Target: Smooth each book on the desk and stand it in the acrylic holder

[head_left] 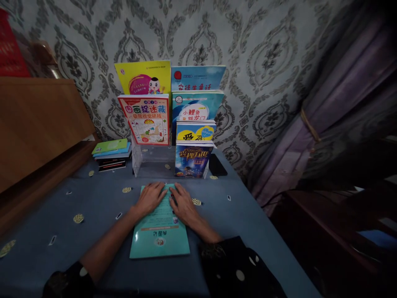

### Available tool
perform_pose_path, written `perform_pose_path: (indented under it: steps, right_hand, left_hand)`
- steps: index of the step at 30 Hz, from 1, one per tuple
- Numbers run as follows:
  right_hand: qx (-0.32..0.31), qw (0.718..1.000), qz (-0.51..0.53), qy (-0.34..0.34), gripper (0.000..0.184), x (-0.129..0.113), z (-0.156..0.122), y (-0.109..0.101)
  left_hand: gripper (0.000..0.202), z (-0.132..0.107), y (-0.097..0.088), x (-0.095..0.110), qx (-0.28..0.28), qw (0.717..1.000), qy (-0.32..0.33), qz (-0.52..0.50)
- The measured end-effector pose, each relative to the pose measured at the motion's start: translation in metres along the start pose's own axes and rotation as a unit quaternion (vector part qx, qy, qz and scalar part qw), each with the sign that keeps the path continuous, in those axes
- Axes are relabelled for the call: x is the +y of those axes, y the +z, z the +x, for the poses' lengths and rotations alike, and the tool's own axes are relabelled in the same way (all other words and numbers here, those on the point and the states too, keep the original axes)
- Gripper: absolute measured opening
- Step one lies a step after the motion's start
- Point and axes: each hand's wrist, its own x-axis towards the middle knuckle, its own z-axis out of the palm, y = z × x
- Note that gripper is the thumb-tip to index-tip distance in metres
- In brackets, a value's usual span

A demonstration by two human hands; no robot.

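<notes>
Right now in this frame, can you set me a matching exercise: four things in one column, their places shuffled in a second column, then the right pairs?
Things:
1. teal paperback book
2. yellow picture book
3. black flat phone
4. green-topped stack of books

Places:
A. lying just right of the clear plastic book stand
B. flat beneath the left hand and right hand
C. upright in the stand's back row, left side
D. lying left of the stand

Pairs: 1-B, 2-C, 3-A, 4-D
</notes>
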Motion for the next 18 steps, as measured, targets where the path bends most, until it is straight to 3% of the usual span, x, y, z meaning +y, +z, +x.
perform_pose_path:
  steps: [5, 10, 18]
  right_hand:
    - [-0.022, 1.000, 0.001, 0.012, 0.045, -0.006, 0.001, -0.005]
    - [-0.008, 1.000, 0.006, 0.009, 0.044, -0.003, 0.002, -0.001]
    - [-0.009, 1.000, -0.003, 0.000, 0.046, 0.000, 0.001, 0.001]
  left_hand:
    - [0.039, -0.003, 0.005, -0.003, -0.015, 0.999, 0.027, 0.014]
    - [0.035, 0.004, 0.000, 0.003, -0.025, 0.999, 0.043, 0.017]
    - [0.020, 0.019, 0.004, 0.020, -0.020, 0.998, 0.006, 0.051]
